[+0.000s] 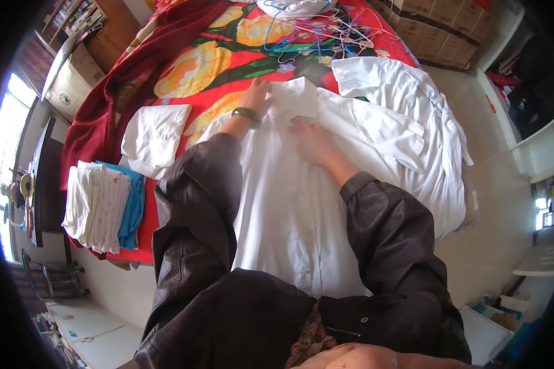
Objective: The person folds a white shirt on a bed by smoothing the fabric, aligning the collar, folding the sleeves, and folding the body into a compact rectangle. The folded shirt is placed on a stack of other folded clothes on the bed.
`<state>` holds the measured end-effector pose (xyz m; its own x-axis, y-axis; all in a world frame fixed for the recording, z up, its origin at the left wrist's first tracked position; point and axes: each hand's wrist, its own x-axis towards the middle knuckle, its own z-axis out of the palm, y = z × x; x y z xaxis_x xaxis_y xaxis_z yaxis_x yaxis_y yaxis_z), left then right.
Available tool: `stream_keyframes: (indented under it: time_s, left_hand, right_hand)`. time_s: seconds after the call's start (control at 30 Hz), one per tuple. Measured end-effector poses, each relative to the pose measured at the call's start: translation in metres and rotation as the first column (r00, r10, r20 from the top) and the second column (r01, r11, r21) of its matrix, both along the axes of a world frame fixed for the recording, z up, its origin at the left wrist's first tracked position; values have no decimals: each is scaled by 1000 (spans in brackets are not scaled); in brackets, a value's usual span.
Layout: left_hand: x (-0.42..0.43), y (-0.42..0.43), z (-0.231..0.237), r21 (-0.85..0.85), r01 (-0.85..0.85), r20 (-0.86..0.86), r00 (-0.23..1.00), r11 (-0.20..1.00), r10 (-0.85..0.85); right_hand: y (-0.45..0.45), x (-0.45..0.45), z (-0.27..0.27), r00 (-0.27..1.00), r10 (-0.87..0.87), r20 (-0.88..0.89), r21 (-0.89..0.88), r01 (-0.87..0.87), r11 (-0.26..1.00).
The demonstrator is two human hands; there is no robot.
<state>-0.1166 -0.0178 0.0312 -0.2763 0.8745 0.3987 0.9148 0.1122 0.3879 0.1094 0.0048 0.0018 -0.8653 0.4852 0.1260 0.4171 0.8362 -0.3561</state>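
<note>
A white short-sleeved shirt (281, 193) lies front up before me, spread lengthwise on the bed with its collar (300, 99) at the far end. The lower part of the shirt runs down to my body. My left hand (257, 98), with a dark band on its wrist, has its fingers at the left side of the collar. Just below the collar's right point, my right hand (308, 137) rests on the shirt front. Motion blurs it, and its grip on the cloth is unclear. More white garments (424, 184) lie to the right, partly beside the shirt's sleeve.
A folded white garment (154, 133) lies left on the red floral blanket (191, 69), near a stack of folded white clothes (97, 207) and a blue one (133, 205). Tangled hangers (323, 37) lie at the far end. Cardboard boxes (438, 32) stand beyond the bed.
</note>
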Motion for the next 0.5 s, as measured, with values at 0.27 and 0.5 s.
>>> stream_keyframes:
  time_s: [0.27,0.5]
  left_hand:
    - [41,-50,-11,-115,188,9,982,975,-188]
    - [64,-71,-16,-165,257,-22,964,952,-264]
  right_hand:
    - [8,-16,21,969,-27,244,-126,59,990]
    - [9,-16,37,964,-55,260,-198,109,974]
